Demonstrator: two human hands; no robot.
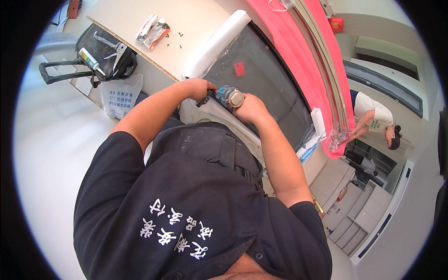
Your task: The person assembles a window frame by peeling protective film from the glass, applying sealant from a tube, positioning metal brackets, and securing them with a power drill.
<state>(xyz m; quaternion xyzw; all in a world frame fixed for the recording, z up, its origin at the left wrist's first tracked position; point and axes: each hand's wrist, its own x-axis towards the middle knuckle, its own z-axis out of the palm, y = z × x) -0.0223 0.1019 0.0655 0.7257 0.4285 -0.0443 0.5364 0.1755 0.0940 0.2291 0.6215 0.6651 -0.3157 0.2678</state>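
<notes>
My right hand (252, 110) is wrapped round a blue and grey power drill (229, 96), seen mostly from its back end. My left hand (198, 88) has its fingers curled in at the drill's left, beside a small black part (205, 99); what the fingers hold is hidden. Both hands are over the near edge of a dark glass panel (261, 65) wrapped in clear film. On the glass is a red square label (239, 69). White foam padding (217, 44) covers the panel's left edge, and more foam (318, 123) wraps its right corner.
A pale board (126, 16) at upper left bears an opened packet (154, 31) and several screws (181, 34). Left of it are a black bag (100, 56), a caulking gun (120, 50) and a plastic bag (122, 95). Pink-wrapped long strips (322, 70) lie beyond the panel; a person (375, 114) bends beside them.
</notes>
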